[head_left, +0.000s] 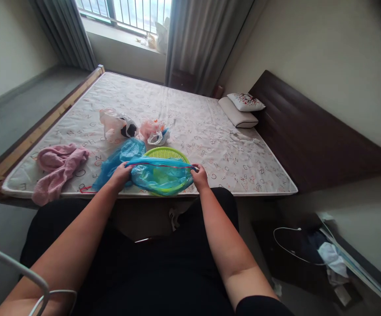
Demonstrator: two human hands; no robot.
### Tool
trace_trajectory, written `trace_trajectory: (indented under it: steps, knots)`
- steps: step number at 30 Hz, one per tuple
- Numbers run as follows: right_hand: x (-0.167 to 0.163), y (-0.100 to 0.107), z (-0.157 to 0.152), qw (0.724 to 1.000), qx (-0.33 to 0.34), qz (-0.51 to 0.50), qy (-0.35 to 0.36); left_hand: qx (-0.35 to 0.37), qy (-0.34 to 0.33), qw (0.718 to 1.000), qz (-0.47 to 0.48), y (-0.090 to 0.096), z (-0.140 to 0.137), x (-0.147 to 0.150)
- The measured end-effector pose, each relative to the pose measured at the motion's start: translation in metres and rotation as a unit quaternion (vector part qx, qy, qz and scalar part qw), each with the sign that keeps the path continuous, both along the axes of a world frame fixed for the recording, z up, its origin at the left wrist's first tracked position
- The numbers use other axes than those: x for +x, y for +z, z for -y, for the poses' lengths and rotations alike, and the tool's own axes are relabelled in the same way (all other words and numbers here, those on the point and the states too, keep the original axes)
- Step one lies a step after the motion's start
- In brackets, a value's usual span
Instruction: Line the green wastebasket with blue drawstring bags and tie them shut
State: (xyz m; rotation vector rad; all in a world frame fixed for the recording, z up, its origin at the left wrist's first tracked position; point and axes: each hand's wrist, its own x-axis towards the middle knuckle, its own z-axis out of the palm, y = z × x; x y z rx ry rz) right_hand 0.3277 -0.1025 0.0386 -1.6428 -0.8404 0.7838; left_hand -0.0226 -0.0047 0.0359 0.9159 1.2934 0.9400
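Observation:
A thin blue plastic bag (159,176) with a red drawstring along its top edge is stretched between my hands. My left hand (122,172) is closed on one end of that edge. The other end is pinched in my right hand (199,175). Behind and beneath the bag, a lime-green plastic basket (168,152) rests at the near edge of the mattress, and its lower part shows through the film. To the left of the basket lies more crumpled blue plastic (122,157), close to my left hand; I cannot tell whether it is a separate bag.
A pink towel (60,164) hangs slightly over the mattress (203,127) edge at left. Clear plastic bags (111,125) and a pinkish bundle (152,131) lie beyond the basket. Pillows (239,115) sit by the dark headboard (309,131). A white cable (16,263) crosses the lower left.

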Motion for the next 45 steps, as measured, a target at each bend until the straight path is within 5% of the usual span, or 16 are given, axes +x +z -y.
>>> trace_trajectory:
  steps: [7,13,22,33,41,45]
  knots:
    - [-0.01,0.009,0.003,0.968,0.059,0.213,0.122,0.126,-0.065,0.979,-0.145,0.017,0.001,0.001]
    - [-0.017,0.013,0.006,0.951,0.077,0.275,0.116,0.181,-0.129,0.958,-0.182,0.022,0.007,0.005]
    - [-0.021,0.017,0.006,0.954,0.003,0.294,0.056,0.145,-0.093,0.967,-0.188,0.03,0.012,0.016]
    - [-0.033,0.035,0.012,0.872,-0.054,0.456,0.167,0.246,-0.149,0.932,-0.221,0.031,0.016,0.018]
    - [-0.027,0.031,0.01,0.899,-0.078,0.415,0.116,0.281,-0.227,0.856,-0.37,0.014,0.013,0.01]
    - [-0.029,0.025,0.008,0.952,-0.042,0.299,0.055,0.293,-0.196,0.876,-0.329,0.019,0.017,0.01]
